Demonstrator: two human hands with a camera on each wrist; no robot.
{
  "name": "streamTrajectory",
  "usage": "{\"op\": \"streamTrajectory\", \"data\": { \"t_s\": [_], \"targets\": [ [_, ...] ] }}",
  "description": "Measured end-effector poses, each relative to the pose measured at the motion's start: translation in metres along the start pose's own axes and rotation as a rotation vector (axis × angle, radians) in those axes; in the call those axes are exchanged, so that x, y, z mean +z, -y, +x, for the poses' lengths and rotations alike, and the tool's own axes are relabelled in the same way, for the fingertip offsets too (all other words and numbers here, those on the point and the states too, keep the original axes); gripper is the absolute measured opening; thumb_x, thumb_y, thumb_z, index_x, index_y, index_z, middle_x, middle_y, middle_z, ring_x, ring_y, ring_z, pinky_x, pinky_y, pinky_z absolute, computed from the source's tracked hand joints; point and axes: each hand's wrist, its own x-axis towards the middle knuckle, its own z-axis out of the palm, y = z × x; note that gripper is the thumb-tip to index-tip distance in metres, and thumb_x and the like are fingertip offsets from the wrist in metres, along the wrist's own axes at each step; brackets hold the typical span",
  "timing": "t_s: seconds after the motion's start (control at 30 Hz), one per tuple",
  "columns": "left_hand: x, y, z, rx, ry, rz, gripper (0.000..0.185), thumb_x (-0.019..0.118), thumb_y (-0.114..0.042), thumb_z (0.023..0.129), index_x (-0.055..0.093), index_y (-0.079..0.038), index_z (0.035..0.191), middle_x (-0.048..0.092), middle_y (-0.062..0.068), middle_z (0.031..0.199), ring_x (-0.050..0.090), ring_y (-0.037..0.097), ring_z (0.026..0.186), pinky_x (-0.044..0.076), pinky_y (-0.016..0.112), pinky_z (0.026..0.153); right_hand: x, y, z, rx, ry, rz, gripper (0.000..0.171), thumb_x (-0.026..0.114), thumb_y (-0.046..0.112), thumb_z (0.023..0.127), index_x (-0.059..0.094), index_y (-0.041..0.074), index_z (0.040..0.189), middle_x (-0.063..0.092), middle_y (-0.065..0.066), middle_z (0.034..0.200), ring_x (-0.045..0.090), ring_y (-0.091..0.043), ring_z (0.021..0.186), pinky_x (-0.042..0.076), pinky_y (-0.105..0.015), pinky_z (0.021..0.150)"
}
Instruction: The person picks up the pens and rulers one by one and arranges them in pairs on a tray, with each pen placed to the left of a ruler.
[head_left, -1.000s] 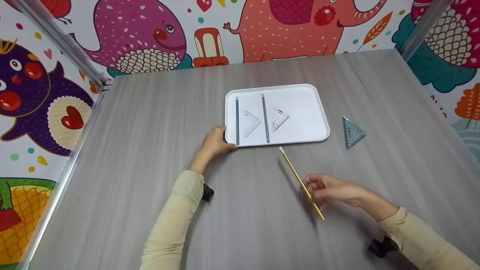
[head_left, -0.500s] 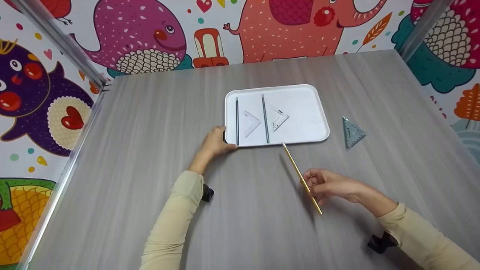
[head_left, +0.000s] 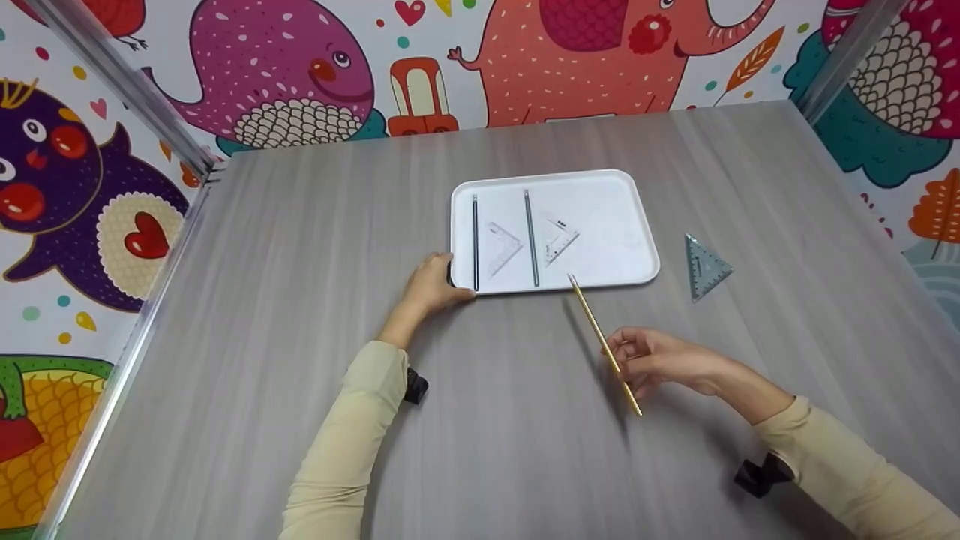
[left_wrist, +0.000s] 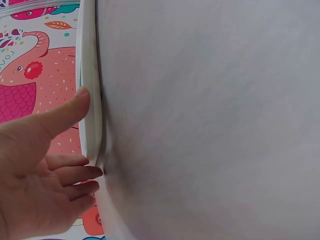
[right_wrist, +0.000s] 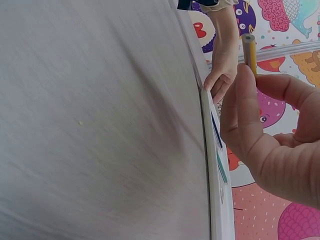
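In the head view my right hand [head_left: 656, 361] pinches a yellow pencil [head_left: 592, 321] between thumb and fingers. The pencil slants, its far end overlapping the front rim of a white tray [head_left: 615, 225]. Its near end looks flat and unsharpened in the right wrist view, above the thumb [right_wrist: 247, 95]. My left hand [head_left: 433, 287] rests at the tray's front left corner; in the left wrist view its straight thumb [left_wrist: 67, 115] lies along the rim and the fingers stay loosely extended. On the tray lie a dark pencil [head_left: 475, 244], a greenish pencil [head_left: 532, 238] and two clear set squares, one pinkish [head_left: 508, 246], one clear [head_left: 562, 238].
A grey-green triangular set square [head_left: 705, 268] lies on the wood-grain table [head_left: 300, 247], right of the tray. Walls with cartoon animals [head_left: 585, 60] stand behind and at both sides. A metal post [head_left: 127, 97] rises at the back left corner.
My right hand has moved away from me with the yellow pencil, whose far end has gone from in front of the tray to over its front rim. The left hand has stayed at the corner.
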Motion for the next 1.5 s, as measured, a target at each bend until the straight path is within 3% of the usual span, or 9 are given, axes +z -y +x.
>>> {"op": "streamTrajectory", "data": {
  "t_s": [0.63,0.9,1.5],
  "targets": [
    [0.001,0.002,0.000,-0.003,-0.002,-0.005,0.069,0.078,-0.022,0.069,0.049,0.006,0.125,0.050,0.024,0.125,0.047,0.035,0.115,0.036,0.041,0.098,-0.010,0.005,0.006,0.001,-0.042,0.004,0.038,0.047,-0.002,0.079,0.037,-0.010,0.115,0.049,-0.003,0.085,0.052,-0.009,0.072,0.051,-0.026,0.060],
    [0.000,0.001,-0.001,-0.033,0.005,-0.017,0.071,0.077,-0.024,0.070,0.047,0.005,0.128,0.047,0.024,0.128,0.044,0.035,0.118,0.034,0.042,0.099,-0.012,0.003,0.009,0.019,-0.060,-0.003,0.041,0.048,0.000,0.080,0.036,-0.011,0.118,0.050,-0.002,0.084,0.054,-0.010,0.072,0.051,-0.025,0.060],
    [0.003,0.003,-0.001,-0.011,-0.016,-0.049,0.071,0.077,-0.023,0.070,0.046,0.005,0.128,0.046,0.025,0.129,0.043,0.036,0.120,0.033,0.042,0.101,-0.019,0.003,0.009,0.021,-0.070,0.020,0.038,0.049,0.001,0.082,0.037,-0.010,0.117,0.050,-0.002,0.086,0.054,-0.010,0.076,0.051,-0.025,0.062]
  ]
}}
